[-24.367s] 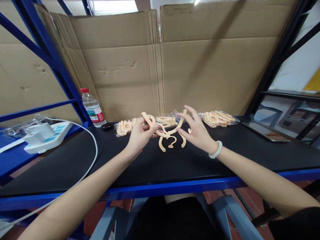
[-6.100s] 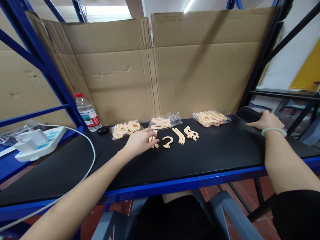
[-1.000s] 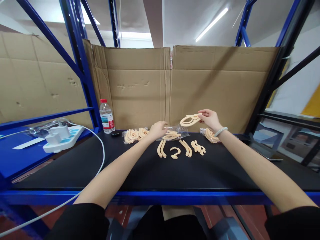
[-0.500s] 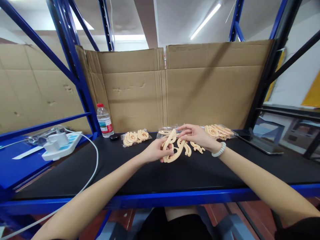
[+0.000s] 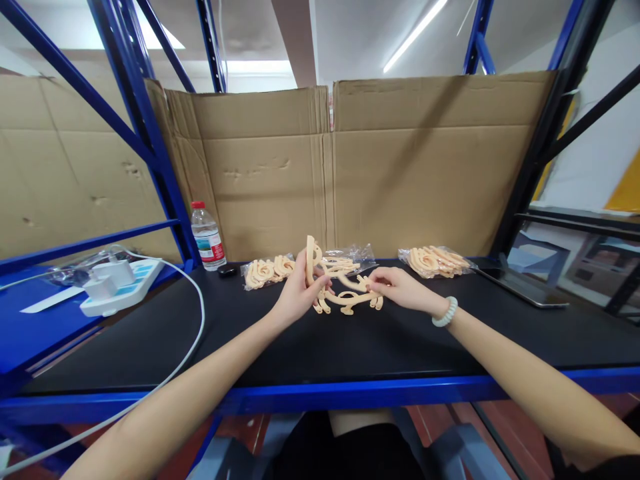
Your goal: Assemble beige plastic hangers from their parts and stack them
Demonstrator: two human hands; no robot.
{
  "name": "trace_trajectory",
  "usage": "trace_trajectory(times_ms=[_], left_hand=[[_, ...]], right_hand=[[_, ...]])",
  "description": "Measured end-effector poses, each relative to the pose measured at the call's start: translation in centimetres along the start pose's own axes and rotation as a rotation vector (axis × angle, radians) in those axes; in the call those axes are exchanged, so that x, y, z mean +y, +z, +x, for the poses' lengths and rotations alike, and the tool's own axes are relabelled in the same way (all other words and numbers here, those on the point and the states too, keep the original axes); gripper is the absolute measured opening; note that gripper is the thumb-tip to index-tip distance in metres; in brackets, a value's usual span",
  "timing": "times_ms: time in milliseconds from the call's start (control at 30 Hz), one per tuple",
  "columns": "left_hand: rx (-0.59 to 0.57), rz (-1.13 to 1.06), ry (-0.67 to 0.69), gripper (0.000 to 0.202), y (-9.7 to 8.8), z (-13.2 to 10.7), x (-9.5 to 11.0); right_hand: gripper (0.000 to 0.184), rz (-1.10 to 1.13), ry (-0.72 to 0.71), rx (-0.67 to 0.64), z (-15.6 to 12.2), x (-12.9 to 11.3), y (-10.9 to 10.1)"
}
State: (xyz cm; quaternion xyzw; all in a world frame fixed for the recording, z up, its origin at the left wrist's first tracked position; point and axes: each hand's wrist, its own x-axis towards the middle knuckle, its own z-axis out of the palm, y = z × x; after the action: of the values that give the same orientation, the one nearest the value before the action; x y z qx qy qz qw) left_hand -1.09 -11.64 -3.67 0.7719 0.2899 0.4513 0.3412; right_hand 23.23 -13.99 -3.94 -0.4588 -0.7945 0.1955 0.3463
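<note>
My left hand (image 5: 296, 294) grips a tan curved wooden piece (image 5: 311, 256) and holds it upright above the black shelf top (image 5: 310, 340). My right hand (image 5: 397, 291) pinches a second curved tan piece (image 5: 350, 300) that lies crosswise and meets the upright one. Loose tan pieces (image 5: 320, 307) lie on the black surface just under my hands, partly hidden by them. Behind my hands sit three clear bags of tan pieces: a left bag (image 5: 266, 270), a middle bag (image 5: 347, 259) and a right bag (image 5: 434, 260).
A water bottle (image 5: 207, 237) stands at the back left beside a small black object (image 5: 231, 270). A white power strip (image 5: 120, 287) with a white cable (image 5: 196, 328) lies on the left. A tablet (image 5: 523, 287) rests at the right. Cardboard sheets (image 5: 410, 167) wall off the back.
My right hand brought a curved piece down from the air to my left hand. Both hands now hold separate pieces, the left one turned upright, the right one crosswise.
</note>
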Motion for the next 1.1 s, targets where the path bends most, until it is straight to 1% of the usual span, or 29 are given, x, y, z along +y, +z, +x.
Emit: trace_trajectory(times_ms=[67,100,133,167,200,233,267,300,367,400,467,533,600,667,733,800,900,1000,1100], left_hand=[[0.052,0.099,0.026,0.080,-0.2,-0.1,-0.1],[0.083,0.159,0.051,0.083,-0.3,-0.1,-0.2],[0.110,0.217,0.082,0.079,-0.3,-0.2,-0.2],[0.126,0.268,0.115,0.069,-0.4,-0.2,-0.3],[0.130,0.312,0.152,0.053,-0.4,-0.3,-0.4],[0.120,0.349,0.191,0.035,-0.3,-0.3,-0.5],[0.099,0.380,0.229,0.022,-0.2,-0.4,-0.5],[0.075,0.405,0.263,0.019,-0.1,-0.5,-0.5],[0.014,0.440,0.297,0.023,0.3,-0.8,-0.6],[-0.024,0.447,0.291,0.024,0.5,-1.0,-0.5],[-0.107,0.452,0.246,0.026,1.0,-1.4,-0.5],[-0.158,0.455,0.200,0.022,1.5,-1.8,-0.3],[-0.153,0.449,0.180,0.013,1.8,-2.1,0.0],[-0.108,0.455,0.183,0.009,2.0,-2.3,0.2],[-0.054,0.499,0.221,0.011,2.0,-2.3,0.3],[-0.020,0.559,0.294,0.012,2.0,-2.3,0.4],[-0.039,0.603,0.396,0.010,2.0,-2.2,0.2],[-0.088,0.649,0.431,0.009,2.0,-2.1,0.1],[-0.090,0.740,0.488,0.010,2.0,-2.0,0.1]], right_hand=[[0.023,0.233,0.108,0.060,0.0,0.2,0.0],[0.024,0.380,0.155,0.076,0.0,0.2,0.0],[0.026,0.530,0.187,0.085,0.0,0.2,-0.1],[0.027,0.664,0.203,0.091,0.0,0.1,-0.1],[0.029,0.774,0.208,0.091,0.0,-0.1,-0.2],[0.031,0.858,0.209,0.091,-0.1,-0.2,-0.2],[0.032,0.917,0.207,0.096,-0.1,-0.4,-0.3],[0.033,0.957,0.205,0.105,-0.2,-0.6,-0.3],[0.034,1.000,0.199,0.122,-0.3,-0.9,-0.1],[0.033,1.008,0.195,0.126,-0.4,-1.0,0.0],[0.032,1.008,0.175,0.134,-0.5,-1.2,0.4],[0.029,1.000,0.140,0.137,-0.6,-1.5,1.0],[0.029,1.001,0.100,0.145,-0.8,-2.0,1.8],[0.029,1.008,0.062,0.147,-1.0,-2.7,2.6],[0.027,1.005,0.035,0.133,-1.2,-3.3,3.2],[0.025,0.995,0.019,0.110,-1.4,-3.6,3.6],[0.022,0.987,-0.004,0.091,-1.5,-3.6,3.8],[0.021,0.983,-0.027,0.076,-1.5,-3.4,3.8],[0.025,0.981,-0.034,0.072,-1.4,-3.4,3.9]])
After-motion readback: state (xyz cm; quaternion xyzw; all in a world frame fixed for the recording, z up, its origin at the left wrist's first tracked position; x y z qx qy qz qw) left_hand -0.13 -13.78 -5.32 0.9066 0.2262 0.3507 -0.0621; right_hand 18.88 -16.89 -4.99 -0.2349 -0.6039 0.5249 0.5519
